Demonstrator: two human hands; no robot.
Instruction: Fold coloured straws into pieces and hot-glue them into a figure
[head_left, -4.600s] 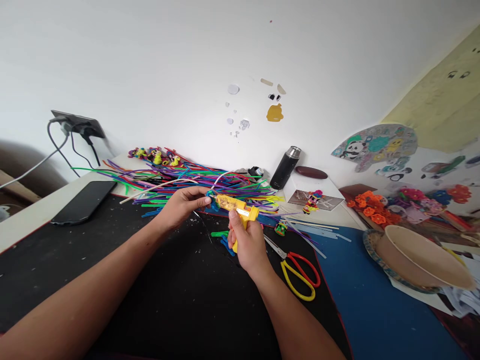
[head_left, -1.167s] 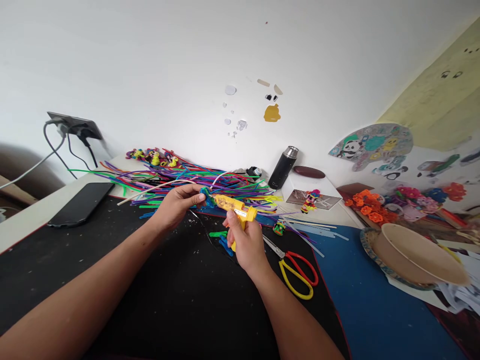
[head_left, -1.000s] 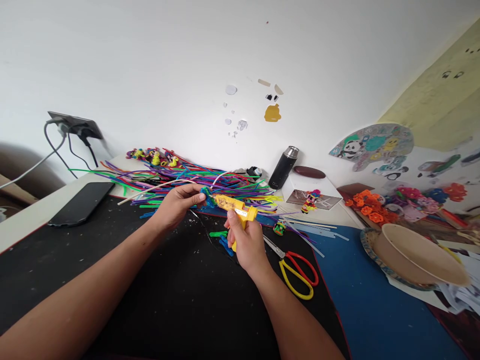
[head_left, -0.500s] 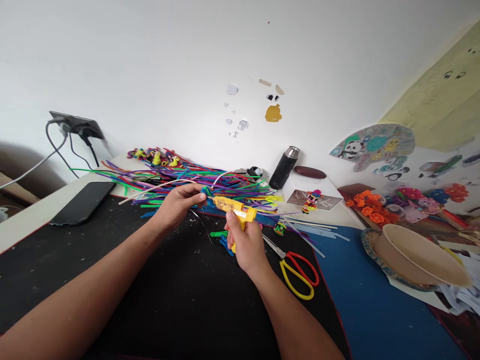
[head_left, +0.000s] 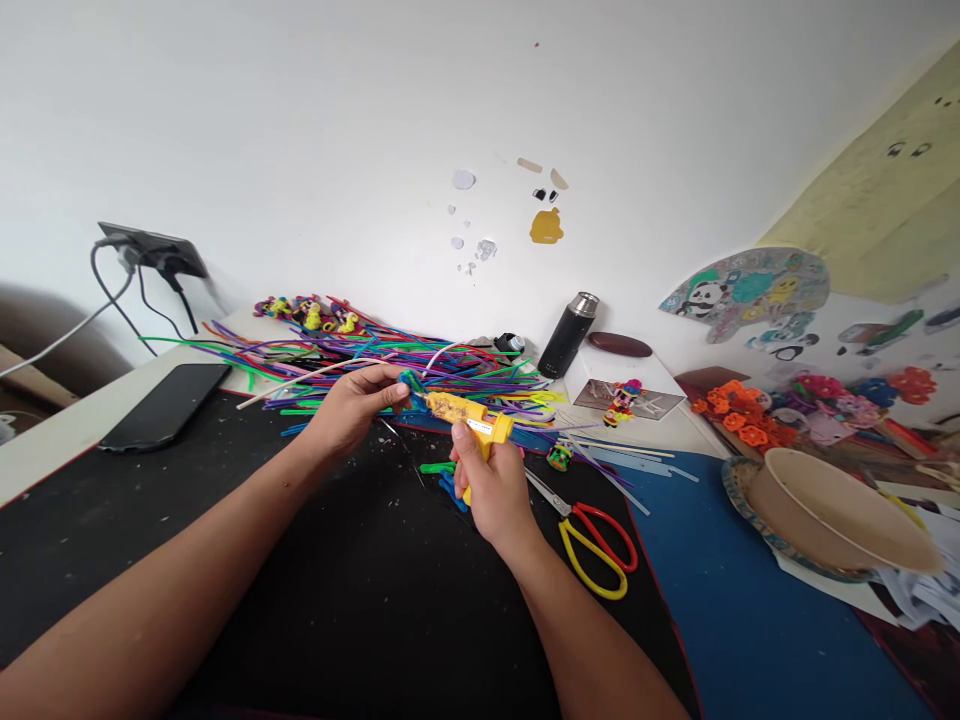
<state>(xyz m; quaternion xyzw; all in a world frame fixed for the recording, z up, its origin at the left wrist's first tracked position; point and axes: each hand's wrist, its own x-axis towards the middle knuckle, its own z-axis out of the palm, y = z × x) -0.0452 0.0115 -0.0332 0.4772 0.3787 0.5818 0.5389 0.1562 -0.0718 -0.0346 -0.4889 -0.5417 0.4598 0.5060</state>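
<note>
My right hand [head_left: 491, 490] is wrapped round the grip of a yellow glue gun [head_left: 471, 415], with its nozzle pointing left. My left hand [head_left: 352, 405] pinches a small blue and green pipe-cleaner piece [head_left: 409, 385] right at the nozzle tip. Both hands hover above a black mat [head_left: 360, 580]. A white glue stick [head_left: 300, 378] juts out to the left behind my left hand. Under the gun lie small green and blue pipe-cleaner bits [head_left: 444, 476].
A heap of coloured pipe cleaners [head_left: 390, 360] lies behind the hands. Red and yellow scissors [head_left: 592, 545] rest to the right. A black phone [head_left: 163, 405] is at the left, a black flask [head_left: 568, 335] at the back, a paper bowl [head_left: 832, 510] and orange flowers [head_left: 742, 415] at the right.
Hardly anything differs. The glue gun nozzle and the pipe-cleaner piece have stayed together, with only slight shifts of my hands.
</note>
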